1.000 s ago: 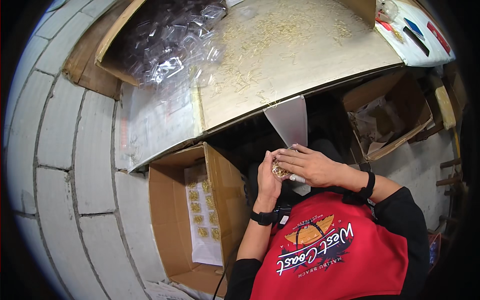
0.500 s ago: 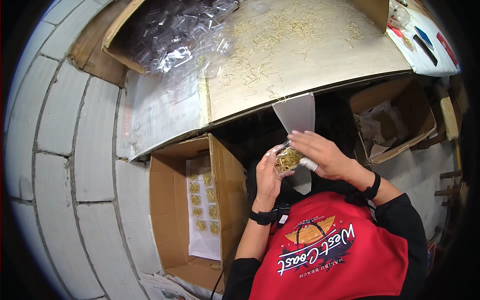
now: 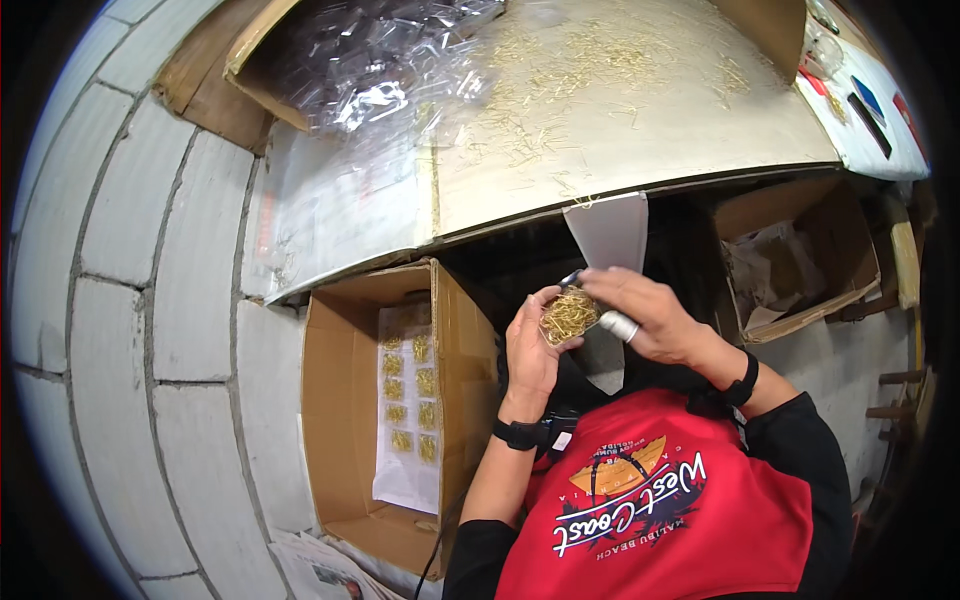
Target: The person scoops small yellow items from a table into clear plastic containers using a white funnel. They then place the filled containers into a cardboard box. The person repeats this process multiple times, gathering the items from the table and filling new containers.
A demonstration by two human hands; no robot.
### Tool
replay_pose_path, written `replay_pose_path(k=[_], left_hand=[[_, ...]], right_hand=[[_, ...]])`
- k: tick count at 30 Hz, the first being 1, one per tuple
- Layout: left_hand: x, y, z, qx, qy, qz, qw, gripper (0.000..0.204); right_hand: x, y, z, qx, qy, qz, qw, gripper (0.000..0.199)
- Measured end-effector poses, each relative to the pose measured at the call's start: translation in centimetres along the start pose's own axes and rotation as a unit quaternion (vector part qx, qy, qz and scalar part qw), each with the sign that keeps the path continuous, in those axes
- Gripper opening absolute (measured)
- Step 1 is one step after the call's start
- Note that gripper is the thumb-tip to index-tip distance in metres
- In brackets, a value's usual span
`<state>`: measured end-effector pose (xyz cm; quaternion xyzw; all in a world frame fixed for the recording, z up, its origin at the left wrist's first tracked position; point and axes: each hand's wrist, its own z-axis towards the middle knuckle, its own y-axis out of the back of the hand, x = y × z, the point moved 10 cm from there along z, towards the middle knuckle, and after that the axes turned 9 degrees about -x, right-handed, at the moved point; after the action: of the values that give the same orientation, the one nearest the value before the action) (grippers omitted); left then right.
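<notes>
My left hand [image 3: 530,352] is closed around a small clear plastic box [image 3: 546,331] packed with gold-coloured wire hooks [image 3: 570,313]. Its thumb and fingers grip the box by the sides. Close on the right, my right hand [image 3: 658,312] has its fingers stretched out together beside the upper edge of the box. A white wrap [image 3: 618,325] covers that hand's thumb. Whether the right fingertips touch the box cannot be made out. A small dark piece shows at the top of the box, partly hidden by the fingers.
Loose gold hooks [image 3: 640,50] lie scattered over the table [image 3: 640,150], beside a heap of clear plastic boxes [image 3: 390,80]. A grey chute-like sheet [image 3: 612,232] hangs from its front edge. Below left, a cardboard box [image 3: 340,420] holds several filled packs [image 3: 426,415]. Another carton [image 3: 800,310] stands right.
The hook-filled box has tipped so that more of its contents face up. My right fingers have shifted slightly along its top edge. The whole view has moved a little.
</notes>
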<state>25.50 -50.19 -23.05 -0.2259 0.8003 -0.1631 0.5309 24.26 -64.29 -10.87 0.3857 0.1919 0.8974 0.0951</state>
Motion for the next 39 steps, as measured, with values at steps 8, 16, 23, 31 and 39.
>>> replay_pose_path(k=[8,16,23,31,39], left_hand=[[-8.5,2.7,-0.9,-0.055,-0.064,0.061,0.995,0.040],[-21.7,20.4,-9.2,-0.217,-0.155,0.082,0.960,0.031],[-12.9,42.3,-18.6,-0.408,0.066,0.142,0.899,0.023],[5.5,48.9,-25.4,-0.415,0.325,0.141,0.838,0.016],[9.7,47.1,-24.4,-0.372,0.332,0.231,0.835,0.017]], right_hand=[[-1.9,-0.6,0.9,-0.019,-0.085,0.014,0.996,0.030],[-3.0,-3.2,0.4,0.083,-0.123,-0.019,0.989,0.037],[-6.9,-4.9,-2.2,0.154,-0.183,-0.086,0.967,0.041],[-5.9,-10.1,-0.9,0.273,-0.159,-0.118,0.941,0.036],[-4.3,-12.3,-1.7,0.317,-0.155,-0.138,0.925,0.027]])
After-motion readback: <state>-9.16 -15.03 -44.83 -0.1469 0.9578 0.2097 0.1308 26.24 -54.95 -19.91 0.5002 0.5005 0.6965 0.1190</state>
